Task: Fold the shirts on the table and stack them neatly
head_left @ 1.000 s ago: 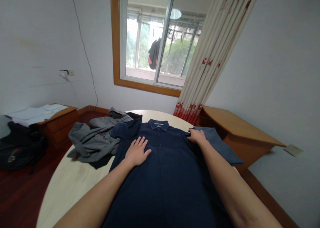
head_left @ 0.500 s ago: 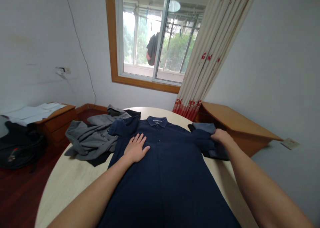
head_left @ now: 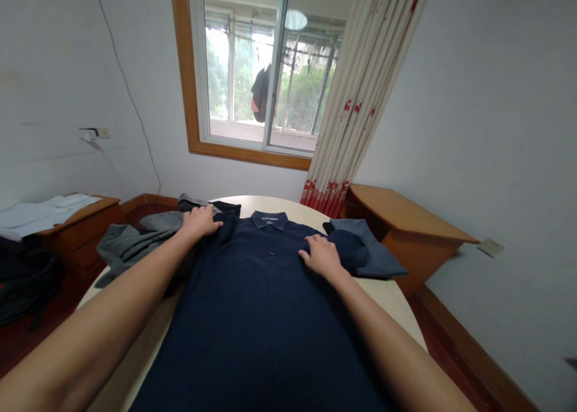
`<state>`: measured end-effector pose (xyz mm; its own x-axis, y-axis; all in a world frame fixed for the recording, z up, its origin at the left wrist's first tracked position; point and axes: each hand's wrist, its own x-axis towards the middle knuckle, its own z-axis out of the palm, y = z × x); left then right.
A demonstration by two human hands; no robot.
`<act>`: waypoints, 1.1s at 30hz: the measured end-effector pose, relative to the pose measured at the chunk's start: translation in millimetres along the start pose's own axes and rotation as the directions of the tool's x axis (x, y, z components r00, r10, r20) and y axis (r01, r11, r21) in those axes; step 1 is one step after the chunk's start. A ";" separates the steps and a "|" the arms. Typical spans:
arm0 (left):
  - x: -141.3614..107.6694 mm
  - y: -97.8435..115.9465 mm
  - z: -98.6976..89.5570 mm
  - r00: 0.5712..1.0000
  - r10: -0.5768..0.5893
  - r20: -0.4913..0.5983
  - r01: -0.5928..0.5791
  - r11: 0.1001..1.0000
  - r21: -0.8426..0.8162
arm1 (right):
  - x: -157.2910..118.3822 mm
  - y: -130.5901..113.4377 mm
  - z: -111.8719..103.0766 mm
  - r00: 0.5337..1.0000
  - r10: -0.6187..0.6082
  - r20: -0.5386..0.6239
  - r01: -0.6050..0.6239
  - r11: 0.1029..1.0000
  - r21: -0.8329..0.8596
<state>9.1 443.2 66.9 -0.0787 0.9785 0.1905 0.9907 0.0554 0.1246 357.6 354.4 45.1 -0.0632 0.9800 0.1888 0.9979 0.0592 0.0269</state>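
A navy polo shirt [head_left: 265, 304] lies front up, its collar toward the window and its buttons along the middle. My left hand [head_left: 201, 221] is at the shirt's left sleeve, beside the grey clothes; its fingertips are partly hidden, and whether it grips the fabric is unclear. My right hand [head_left: 323, 254] rests on the shirt near the right shoulder, fingers spread. Grey garments [head_left: 130, 246] are heaped left of the shirt. A folded blue-grey garment [head_left: 376, 252] lies to the right, partly beneath the right sleeve.
The round pale table [head_left: 406, 301] carries the clothes. A wooden desk [head_left: 406, 210] stands at the right by the curtain [head_left: 356, 93]. Papers [head_left: 45, 213] cover a wooden cabinet [head_left: 85, 225] at the left, with a black bag [head_left: 27, 279] beside it.
My left hand has moved from the shirt's chest out to the left sleeve. My right hand has let go of the right sleeve and moved inward onto the shirt. The view has turned slightly right.
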 end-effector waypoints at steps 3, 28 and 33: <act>14.9 -20.2 1.2 0.979 -0.063 0.196 0.095 0.982 -0.161 | -8.3 -25.7 16.4 0.989 -0.129 0.066 0.119 0.983 0.140; -33.2 -20.0 -47.2 0.991 0.005 -0.133 0.009 0.994 0.110 | -5.3 12.8 58.7 0.955 0.287 0.070 -0.295 0.945 0.141; -47.0 57.3 7.3 0.866 0.499 -0.034 -0.494 0.865 0.088 | -9.1 2.2 57.9 0.999 0.012 0.042 -0.020 0.983 0.184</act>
<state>70.4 401.8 57.9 0.4220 0.8685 0.2600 0.9055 -0.4182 -0.0725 361.3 356.6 -13.5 -0.0504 0.9878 0.1474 0.9846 0.0738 -0.1582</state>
